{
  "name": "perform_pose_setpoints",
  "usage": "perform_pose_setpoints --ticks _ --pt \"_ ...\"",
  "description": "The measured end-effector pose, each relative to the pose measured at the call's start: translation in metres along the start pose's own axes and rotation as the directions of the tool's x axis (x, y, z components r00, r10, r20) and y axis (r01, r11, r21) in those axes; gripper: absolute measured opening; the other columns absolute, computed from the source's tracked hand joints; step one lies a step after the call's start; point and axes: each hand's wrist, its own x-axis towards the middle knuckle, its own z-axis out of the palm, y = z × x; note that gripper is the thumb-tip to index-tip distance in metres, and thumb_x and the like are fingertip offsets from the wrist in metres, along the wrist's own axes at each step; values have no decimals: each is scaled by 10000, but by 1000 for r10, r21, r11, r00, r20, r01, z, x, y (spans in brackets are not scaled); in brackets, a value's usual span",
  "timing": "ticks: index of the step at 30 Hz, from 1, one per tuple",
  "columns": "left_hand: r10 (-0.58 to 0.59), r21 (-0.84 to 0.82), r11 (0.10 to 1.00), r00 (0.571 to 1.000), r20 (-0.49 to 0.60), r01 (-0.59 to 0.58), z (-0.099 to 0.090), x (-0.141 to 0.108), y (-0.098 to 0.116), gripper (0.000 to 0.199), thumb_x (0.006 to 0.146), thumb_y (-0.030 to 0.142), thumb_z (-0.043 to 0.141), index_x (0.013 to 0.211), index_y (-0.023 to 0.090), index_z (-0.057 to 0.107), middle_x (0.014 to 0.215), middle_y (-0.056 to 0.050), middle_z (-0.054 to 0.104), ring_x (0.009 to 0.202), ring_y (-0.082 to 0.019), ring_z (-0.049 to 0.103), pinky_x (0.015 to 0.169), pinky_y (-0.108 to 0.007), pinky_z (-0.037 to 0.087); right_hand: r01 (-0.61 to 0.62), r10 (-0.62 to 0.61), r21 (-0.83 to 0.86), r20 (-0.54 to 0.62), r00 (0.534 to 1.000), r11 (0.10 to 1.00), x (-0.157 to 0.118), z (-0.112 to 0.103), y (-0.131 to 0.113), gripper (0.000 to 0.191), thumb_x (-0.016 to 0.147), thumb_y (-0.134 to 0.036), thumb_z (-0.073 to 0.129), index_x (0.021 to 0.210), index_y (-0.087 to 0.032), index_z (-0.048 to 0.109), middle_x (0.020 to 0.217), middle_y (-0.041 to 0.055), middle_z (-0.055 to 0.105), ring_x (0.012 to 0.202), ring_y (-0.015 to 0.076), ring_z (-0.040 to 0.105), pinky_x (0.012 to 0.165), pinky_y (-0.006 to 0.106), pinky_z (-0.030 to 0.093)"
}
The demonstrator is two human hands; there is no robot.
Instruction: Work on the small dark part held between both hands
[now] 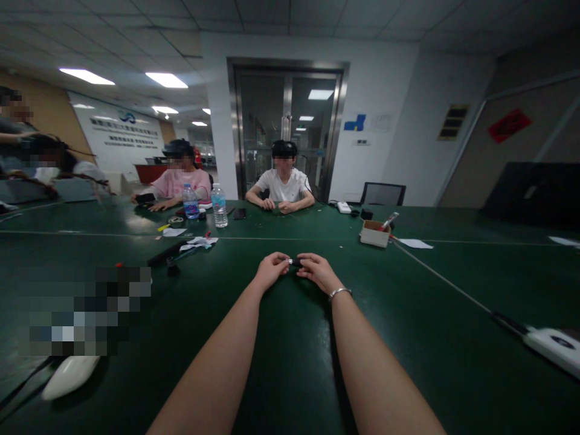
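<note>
A small dark object with a shiny metallic part [292, 262] lies between my two hands, above the green table [290, 338]. My left hand [272, 270] pinches its metallic end. The fingers of my right hand [316, 270] are closed on its dark end, and a silvery bracelet [339, 292] circles that wrist. What exactly the object is cannot be made out at this size.
Two water bottles [219, 206] and a phone [240, 213] stand or lie at the back. Papers [198, 243] are left of centre. A small box [374, 234], a cable and a white device [553, 349] are to the right. People sit across the table.
</note>
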Motion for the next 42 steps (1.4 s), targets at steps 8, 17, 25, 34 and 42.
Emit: perform_pose_setpoints --ticks 8,17,25,34,42 --pt "25 11 1000 999 -35 -24 1 -3 2 206 714 259 680 867 124 646 792 -62 627 682 -111 594 594 -215 504 10 -10 -7 9 1000 1000 1 -1 2 153 724 -86 631 866 -140 629 690 16 595 539 87 593 600 262 583" --pt "34 16 999 999 -42 -33 1 -3 1 214 735 314 655 859 144 613 656 -3 567 608 -91 572 576 -201 491 12 -12 -23 6 1000 1000 0 0 1 139 736 -77 614 858 -142 630 690 19 603 541 89 593 577 249 583" --pt "-12 22 1000 998 -58 13 2 -3 4 188 757 307 626 825 132 607 669 -18 598 597 -99 572 567 -219 476 14 -14 -26 15 1000 1000 1 -1 2 152 724 -77 628 861 -141 636 684 15 599 535 88 597 590 255 581" --pt "-13 97 995 998 -64 20 -1 4 -5 275 747 399 614 798 129 612 618 -18 604 528 -101 547 519 -220 433 17 -16 -36 29 999 999 0 0 2 171 738 -67 598 895 -128 624 709 22 604 542 91 611 592 254 582" --pt "-66 186 979 993 -98 83 0 1 3 290 770 399 579 765 112 617 626 -36 625 517 -101 549 523 -222 430 14 -11 -53 48 999 998 1 0 2 181 736 -55 602 901 -128 616 724 17 611 531 85 623 561 216 574"
